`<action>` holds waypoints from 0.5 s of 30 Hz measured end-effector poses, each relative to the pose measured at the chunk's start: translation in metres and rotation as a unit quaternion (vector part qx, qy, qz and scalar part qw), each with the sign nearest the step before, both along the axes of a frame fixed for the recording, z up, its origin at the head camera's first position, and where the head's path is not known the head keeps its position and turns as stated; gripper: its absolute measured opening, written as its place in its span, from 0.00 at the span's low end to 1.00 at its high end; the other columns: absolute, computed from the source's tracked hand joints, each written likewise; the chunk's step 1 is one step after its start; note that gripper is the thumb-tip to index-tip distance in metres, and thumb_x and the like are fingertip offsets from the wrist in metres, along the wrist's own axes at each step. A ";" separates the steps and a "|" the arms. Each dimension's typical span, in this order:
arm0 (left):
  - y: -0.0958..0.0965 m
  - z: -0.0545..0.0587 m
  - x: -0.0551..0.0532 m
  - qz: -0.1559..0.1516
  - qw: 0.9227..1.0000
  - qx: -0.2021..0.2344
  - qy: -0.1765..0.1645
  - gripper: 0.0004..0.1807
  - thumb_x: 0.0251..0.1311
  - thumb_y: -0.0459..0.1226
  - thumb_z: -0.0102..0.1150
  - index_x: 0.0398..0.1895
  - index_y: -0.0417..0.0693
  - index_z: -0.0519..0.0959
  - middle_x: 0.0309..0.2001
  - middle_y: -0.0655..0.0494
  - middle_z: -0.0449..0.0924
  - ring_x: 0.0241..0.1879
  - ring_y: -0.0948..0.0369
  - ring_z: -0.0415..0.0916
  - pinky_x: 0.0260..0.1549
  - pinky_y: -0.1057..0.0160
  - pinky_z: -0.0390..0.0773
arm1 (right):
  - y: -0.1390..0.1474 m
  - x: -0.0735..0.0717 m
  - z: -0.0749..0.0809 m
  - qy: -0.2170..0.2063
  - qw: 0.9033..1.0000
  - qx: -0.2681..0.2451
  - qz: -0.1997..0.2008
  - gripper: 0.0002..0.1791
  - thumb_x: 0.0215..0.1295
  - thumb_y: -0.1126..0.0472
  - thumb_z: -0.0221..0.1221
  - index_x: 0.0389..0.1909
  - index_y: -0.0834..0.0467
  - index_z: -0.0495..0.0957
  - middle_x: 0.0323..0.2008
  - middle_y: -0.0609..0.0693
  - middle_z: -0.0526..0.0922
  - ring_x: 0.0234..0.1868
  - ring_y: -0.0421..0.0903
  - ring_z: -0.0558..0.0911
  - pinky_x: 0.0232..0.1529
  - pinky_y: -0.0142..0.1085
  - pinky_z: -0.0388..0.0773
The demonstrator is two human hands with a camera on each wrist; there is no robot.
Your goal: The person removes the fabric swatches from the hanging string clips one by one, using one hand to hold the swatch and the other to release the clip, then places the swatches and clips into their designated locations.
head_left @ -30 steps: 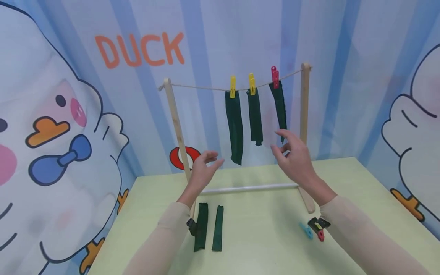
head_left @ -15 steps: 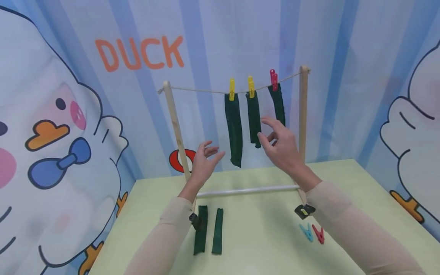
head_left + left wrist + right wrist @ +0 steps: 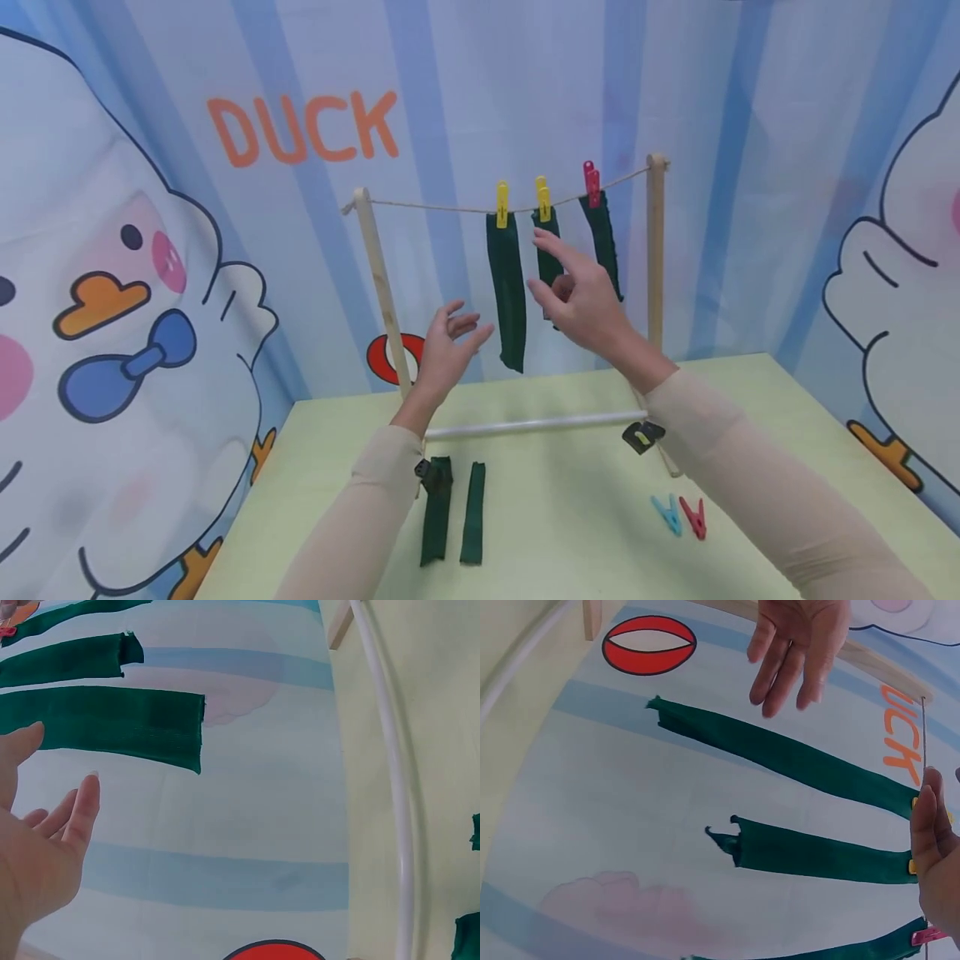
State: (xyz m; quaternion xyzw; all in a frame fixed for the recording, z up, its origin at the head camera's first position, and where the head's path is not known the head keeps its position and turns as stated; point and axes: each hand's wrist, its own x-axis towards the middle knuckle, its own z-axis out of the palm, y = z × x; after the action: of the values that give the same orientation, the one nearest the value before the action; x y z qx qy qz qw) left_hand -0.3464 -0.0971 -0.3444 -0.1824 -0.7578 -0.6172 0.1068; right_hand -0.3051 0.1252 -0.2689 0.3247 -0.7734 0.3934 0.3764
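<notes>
Empty on both sides, with thumbs parted from fingers: right hand (image 3: 587, 302) raised in front of the middle green strip (image 3: 817, 853), nearer to it than left hand (image 3: 446, 354), unclear whether touching. Lower, across the neighbouring green strip (image 3: 512, 300), left hand. With both strips hung from yellow clips (image 3: 502, 205), long axes near vertical.

Looks like a little staged booth tbh, cartoon-duck curtains (image 3: 491, 67) with orange DUCK lettering (image 3: 362, 125) closing in a pale yellow-green bench (image 3: 570, 525).
</notes>
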 end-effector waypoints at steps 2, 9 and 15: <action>0.002 0.001 -0.001 -0.007 1.000 0.000 0.001 0.37 0.66 0.46 0.65 0.73 0.47 0.60 0.63 0.48 0.76 0.64 0.53 0.71 0.53 0.51 0.80 | -0.002 -0.002 0.005 0.003 1.000 0.003 0.006 0.30 0.70 0.62 0.61 0.71 0.60 0.67 0.72 0.51 0.68 0.16 0.37 0.72 0.25 0.29 0.77; 0.011 0.006 -0.006 -0.001 1.000 -0.020 -0.014 0.36 0.66 0.49 0.64 0.73 0.51 0.61 0.64 0.51 0.75 0.63 0.58 0.71 0.43 0.54 0.84 | -0.015 -0.008 0.018 -0.007 1.000 0.008 0.013 0.31 0.72 0.61 0.59 0.73 0.62 0.64 0.74 0.52 0.64 0.17 0.39 0.75 0.28 0.30 0.79; 0.022 0.011 -0.008 0.001 1.000 -0.006 -0.025 0.36 0.65 0.49 0.65 0.72 0.52 0.63 0.65 0.50 0.74 0.66 0.57 0.70 0.49 0.46 0.81 | -0.020 -0.013 0.028 -0.025 0.999 0.024 0.000 0.32 0.73 0.60 0.59 0.74 0.62 0.62 0.75 0.52 0.61 0.22 0.41 0.79 0.31 0.32 0.81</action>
State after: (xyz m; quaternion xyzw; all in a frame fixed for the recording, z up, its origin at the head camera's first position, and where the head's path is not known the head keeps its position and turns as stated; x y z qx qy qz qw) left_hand -0.3546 -0.0750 -0.3331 -0.1672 -0.7639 -0.6171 0.0874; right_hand -0.3179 0.1056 -0.2406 0.3239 -0.7914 0.3830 0.3493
